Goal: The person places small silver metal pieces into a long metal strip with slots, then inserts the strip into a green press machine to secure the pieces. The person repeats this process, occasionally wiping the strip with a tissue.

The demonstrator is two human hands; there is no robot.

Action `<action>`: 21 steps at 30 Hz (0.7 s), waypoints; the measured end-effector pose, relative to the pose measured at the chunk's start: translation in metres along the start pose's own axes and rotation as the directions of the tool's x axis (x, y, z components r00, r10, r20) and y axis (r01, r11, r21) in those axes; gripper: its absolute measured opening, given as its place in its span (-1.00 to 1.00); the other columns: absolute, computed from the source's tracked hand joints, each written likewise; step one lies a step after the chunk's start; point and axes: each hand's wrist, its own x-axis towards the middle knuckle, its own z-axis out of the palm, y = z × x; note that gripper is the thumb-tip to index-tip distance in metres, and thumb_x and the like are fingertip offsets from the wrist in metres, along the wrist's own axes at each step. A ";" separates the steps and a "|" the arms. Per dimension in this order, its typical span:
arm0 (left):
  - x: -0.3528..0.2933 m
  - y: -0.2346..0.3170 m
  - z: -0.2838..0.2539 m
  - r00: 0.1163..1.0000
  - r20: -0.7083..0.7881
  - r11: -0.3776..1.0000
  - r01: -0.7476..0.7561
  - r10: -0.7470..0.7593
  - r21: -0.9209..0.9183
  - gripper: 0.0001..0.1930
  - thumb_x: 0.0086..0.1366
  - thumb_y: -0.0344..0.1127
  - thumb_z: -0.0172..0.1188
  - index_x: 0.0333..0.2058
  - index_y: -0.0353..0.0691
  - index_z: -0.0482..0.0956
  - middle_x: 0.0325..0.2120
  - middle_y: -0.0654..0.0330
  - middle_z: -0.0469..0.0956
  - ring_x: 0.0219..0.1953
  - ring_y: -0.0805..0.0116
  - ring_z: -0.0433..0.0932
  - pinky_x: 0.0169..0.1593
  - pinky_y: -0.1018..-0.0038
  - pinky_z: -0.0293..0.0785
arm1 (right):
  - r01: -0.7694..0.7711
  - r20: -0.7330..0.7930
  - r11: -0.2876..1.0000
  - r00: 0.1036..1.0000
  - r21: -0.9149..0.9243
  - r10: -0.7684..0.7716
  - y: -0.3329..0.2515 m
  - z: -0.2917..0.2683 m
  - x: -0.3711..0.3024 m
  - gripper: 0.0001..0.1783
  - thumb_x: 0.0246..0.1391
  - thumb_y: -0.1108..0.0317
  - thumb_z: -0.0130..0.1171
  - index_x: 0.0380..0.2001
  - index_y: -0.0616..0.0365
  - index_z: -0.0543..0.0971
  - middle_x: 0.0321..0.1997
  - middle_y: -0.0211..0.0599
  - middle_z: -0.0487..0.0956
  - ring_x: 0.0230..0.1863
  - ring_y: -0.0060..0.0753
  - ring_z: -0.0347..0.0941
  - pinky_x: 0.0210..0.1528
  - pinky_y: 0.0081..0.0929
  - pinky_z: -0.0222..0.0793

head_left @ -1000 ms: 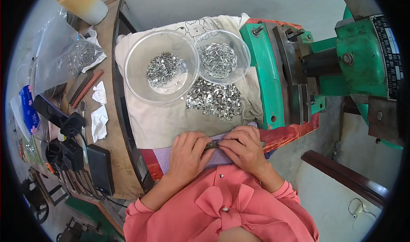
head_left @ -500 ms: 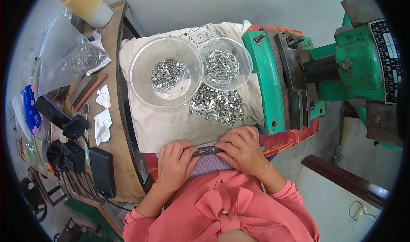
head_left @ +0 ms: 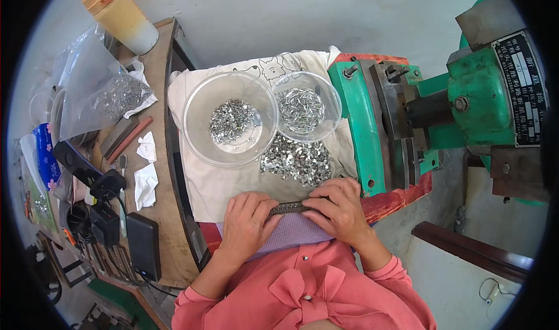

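Observation:
Between my two hands is a dark narrow metal strip with a row of slots or small pieces along it, held level over a purple cloth. My left hand is closed on its left end, thumb and fingers pinching it. Its right end sits in the pinch of my right hand. Just beyond lies a loose pile of small shiny metal pieces on a pale cloth. Behind the pile stand a large clear tub with small metal bits and a smaller clear bowl with thin metal pins.
A green press stands close on my right. On the left, a wooden table carries a black power bank, crumpled tissues, a clear bag of metal bits and a yellow-white bottle. A dark red beam lies low right.
The whole view has shifted, so the scene sits lower in the picture. Both hands keep hold of the strip, which now looks slightly tilted toward its lower side.

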 end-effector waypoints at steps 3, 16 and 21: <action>0.000 0.002 0.002 1.000 0.000 0.999 0.000 0.000 -0.033 -0.67 -0.01 -0.36 0.46 -0.24 -0.16 0.59 -0.25 0.20 0.55 -0.16 0.13 0.50 -0.08 0.24 0.35 | 0.018 0.003 1.000 1.000 -0.008 -0.018 -0.004 0.004 0.003 -0.75 -0.15 0.32 0.46 -0.32 -0.01 0.67 -0.16 -0.52 0.57 0.00 -0.30 0.44 0.11 -0.20 0.20; 0.007 0.009 0.014 0.991 -0.035 0.991 -0.129 0.130 0.025 -0.79 0.04 -0.39 0.40 -0.31 -0.14 0.60 -0.31 0.27 0.55 -0.20 0.22 0.53 -0.13 0.28 0.37 | 0.029 -0.032 1.000 0.999 -0.013 -0.029 -0.007 0.008 0.001 -0.78 -0.13 0.35 0.42 -0.31 -0.04 0.69 -0.18 -0.53 0.56 -0.02 -0.34 0.45 0.10 -0.22 0.22; 0.003 0.005 0.008 0.997 -0.064 0.998 -0.050 0.049 -0.027 -0.67 -0.02 -0.38 0.45 -0.24 -0.15 0.58 -0.28 0.23 0.55 -0.18 0.17 0.52 -0.12 0.26 0.36 | 0.091 -0.024 0.991 0.995 -0.101 -0.094 -0.008 0.011 -0.003 -0.75 -0.12 0.33 0.36 -0.27 -0.13 0.73 -0.19 -0.56 0.55 -0.02 -0.38 0.45 0.10 -0.23 0.25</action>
